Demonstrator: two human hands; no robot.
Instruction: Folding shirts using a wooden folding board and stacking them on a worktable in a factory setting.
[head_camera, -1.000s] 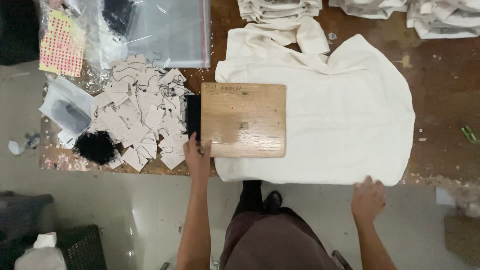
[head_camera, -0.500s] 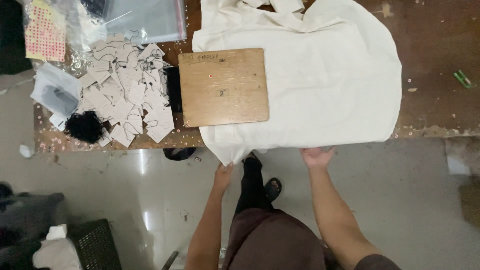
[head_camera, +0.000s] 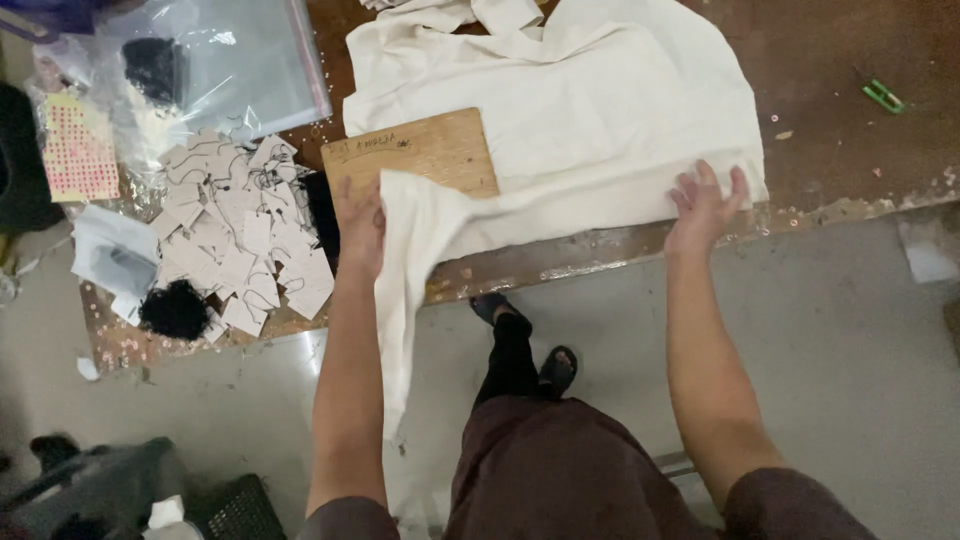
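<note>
Presently, items on the counter (head_camera: 850, 60):
Garment: cream garment (head_camera: 600, 110), spread flat, long axis left to right, near hem folded over the wooden board (head_camera: 420, 155).
Left hand (head_camera: 360, 225): grip pinching the left end of the hem, which hangs off the near edge.
Right hand (head_camera: 708, 200): fingers spread, palm flat on the right end of the fold.
Handling: keep both ends level so the fold lies straight.
Left: paper tags (head_camera: 240, 230), plastic bag (head_camera: 230, 60).

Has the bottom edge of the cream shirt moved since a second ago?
Yes. The cream shirt's bottom edge has been folded up over the wooden board, partly covering it; the left hand and right hand press it.
</note>
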